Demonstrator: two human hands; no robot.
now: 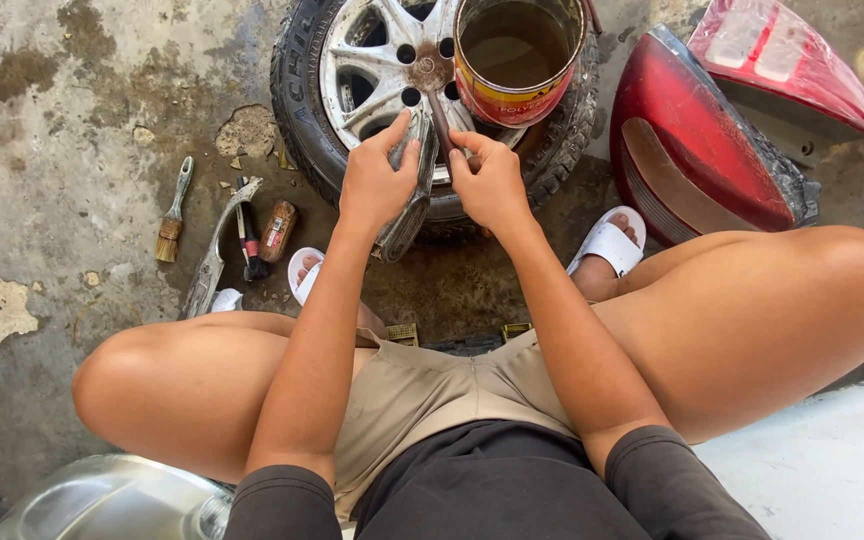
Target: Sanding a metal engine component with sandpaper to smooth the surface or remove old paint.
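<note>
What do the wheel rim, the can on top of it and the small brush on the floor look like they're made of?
Wheel rim: likely cast alloy, dull silver spokes, grimy. Can: looks like painted sheet metal with a thin rolled lip, stained inside. Brush: seemingly a worn wooden handle, metal band, pale bristles.

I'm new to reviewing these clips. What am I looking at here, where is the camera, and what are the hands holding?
The one picture comes from a camera worn on the person's head, looking down over their knees. The person sits low on a stained concrete floor. The left hand and the right hand together grip a curved grey metal part above a car wheel lying flat. An open tin can rests on the wheel. A brush and hand tools lie to the left; red tail lamps lie to the right.
</note>
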